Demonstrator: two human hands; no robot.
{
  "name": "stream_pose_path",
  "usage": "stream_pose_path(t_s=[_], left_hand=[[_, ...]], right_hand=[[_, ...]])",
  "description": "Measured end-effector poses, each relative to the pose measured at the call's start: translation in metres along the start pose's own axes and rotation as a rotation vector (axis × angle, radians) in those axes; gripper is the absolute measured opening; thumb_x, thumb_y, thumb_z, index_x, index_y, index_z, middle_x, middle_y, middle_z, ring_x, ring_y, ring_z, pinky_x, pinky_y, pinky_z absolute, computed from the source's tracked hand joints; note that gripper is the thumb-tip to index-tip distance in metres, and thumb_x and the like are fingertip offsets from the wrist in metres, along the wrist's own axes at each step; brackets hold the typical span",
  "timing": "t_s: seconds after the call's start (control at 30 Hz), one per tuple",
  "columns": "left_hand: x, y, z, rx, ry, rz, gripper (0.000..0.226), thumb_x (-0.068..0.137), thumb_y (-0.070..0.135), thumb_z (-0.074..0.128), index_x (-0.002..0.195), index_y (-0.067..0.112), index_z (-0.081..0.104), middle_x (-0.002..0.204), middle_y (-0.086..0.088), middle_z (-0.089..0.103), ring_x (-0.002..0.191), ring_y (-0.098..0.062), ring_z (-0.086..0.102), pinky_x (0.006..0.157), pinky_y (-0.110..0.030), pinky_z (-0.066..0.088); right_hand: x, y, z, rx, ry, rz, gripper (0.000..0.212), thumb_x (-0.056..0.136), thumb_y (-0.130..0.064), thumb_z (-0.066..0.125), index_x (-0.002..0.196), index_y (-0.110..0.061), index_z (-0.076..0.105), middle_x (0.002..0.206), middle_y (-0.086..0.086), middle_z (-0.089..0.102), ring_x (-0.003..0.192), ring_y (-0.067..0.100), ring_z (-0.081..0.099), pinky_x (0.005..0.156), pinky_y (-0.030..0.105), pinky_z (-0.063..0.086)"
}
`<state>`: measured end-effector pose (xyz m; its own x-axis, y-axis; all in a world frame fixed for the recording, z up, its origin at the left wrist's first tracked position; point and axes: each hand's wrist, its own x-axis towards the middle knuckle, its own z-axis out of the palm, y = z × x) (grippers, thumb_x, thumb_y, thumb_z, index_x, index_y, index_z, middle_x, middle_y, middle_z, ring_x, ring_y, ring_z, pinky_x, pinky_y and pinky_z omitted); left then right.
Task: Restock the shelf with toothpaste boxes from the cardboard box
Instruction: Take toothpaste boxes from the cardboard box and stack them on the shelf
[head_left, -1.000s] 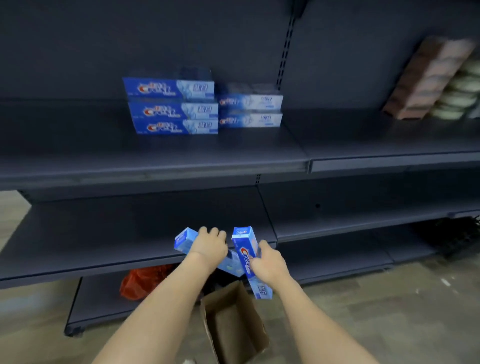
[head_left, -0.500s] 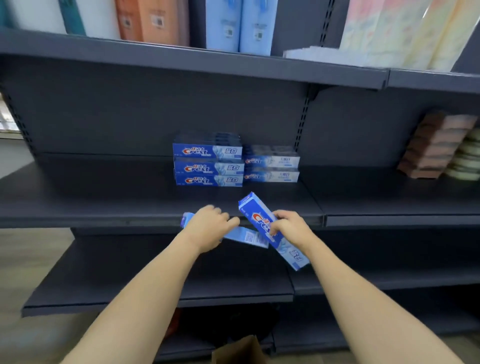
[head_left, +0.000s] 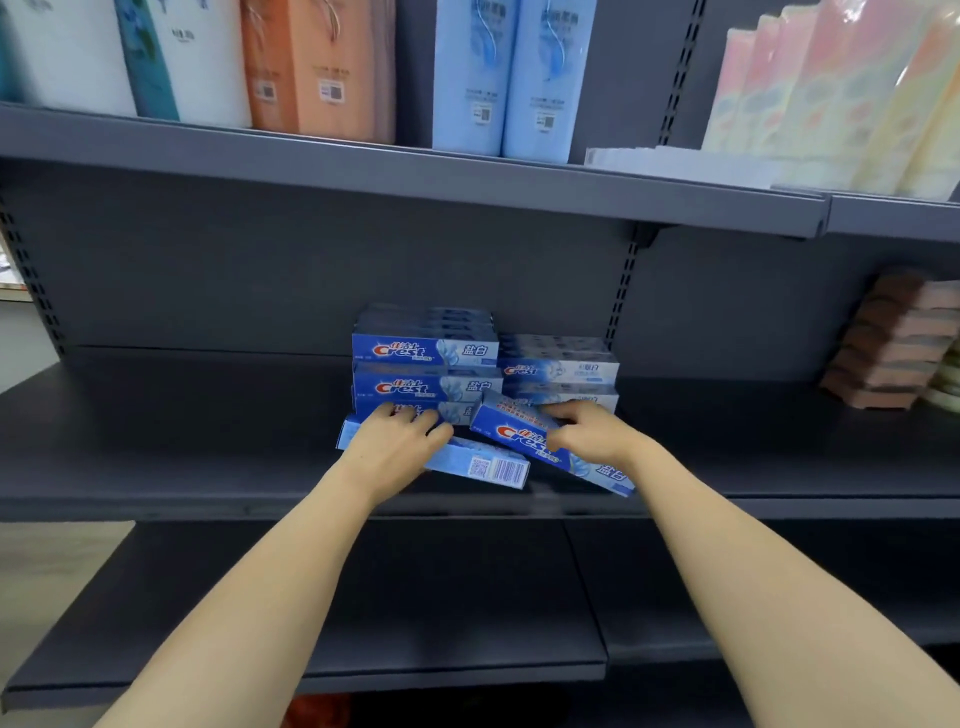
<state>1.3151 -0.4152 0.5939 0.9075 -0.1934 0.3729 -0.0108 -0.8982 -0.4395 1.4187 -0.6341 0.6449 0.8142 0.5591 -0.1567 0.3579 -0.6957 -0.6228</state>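
Left of the shelved stack, my left hand grips a toothpaste box barcode-out for stacking; right of it, my right hand clasps a second box, angled toward the shorter pile on the shelf.

left hand: fingers curled, gripping | right hand: fingers curled, gripping | both forearms extended forward
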Motion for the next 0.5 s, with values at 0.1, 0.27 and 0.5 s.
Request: stream_pose_path(t_s=[0.1, 0.27, 0.5], left_hand=[[0.003, -0.005, 0.015, -0.016, -0.002, 0.029, 0.06, 0.031, 0.045, 0.093, 0.076, 0.012, 0.071, 0.069, -0.003, 0.067, 0.053, -0.022, 0.064, 0.049, -0.029, 0.051], [0.004, -0.019, 0.037, -0.088, 0.028, -0.018, 0.058, 0.045, 0.062, 0.083, 0.077, 0.015, 0.073, 0.073, 0.0, 0.07, 0.058, -0.019, 0.067, 0.054, -0.028, 0.054], [-0.002, -0.031, 0.056, -0.108, 0.007, -0.017, 0.055, 0.053, 0.06, 0.081, 0.08, 0.013, 0.072, 0.082, -0.003, 0.071, 0.067, -0.021, 0.069, 0.059, -0.03, 0.055]], right_hand=[[0.02, -0.004, 0.005, -0.082, -0.012, -0.038, 0.052, 0.089, -0.011, 0.052, 0.14, -0.019, 0.044, 0.138, 0.007, 0.051, 0.124, 0.026, 0.05, 0.102, 0.037, 0.042], [0.056, -0.003, 0.013, -0.1, -0.011, -0.043, 0.045, 0.092, -0.018, 0.057, 0.135, -0.015, 0.041, 0.135, 0.007, 0.049, 0.114, 0.021, 0.049, 0.093, 0.031, 0.04], [0.081, -0.003, 0.026, -0.208, -0.138, -0.071, 0.046, 0.093, -0.012, 0.057, 0.137, -0.016, 0.044, 0.142, 0.006, 0.045, 0.127, 0.023, 0.046, 0.101, 0.03, 0.038]])
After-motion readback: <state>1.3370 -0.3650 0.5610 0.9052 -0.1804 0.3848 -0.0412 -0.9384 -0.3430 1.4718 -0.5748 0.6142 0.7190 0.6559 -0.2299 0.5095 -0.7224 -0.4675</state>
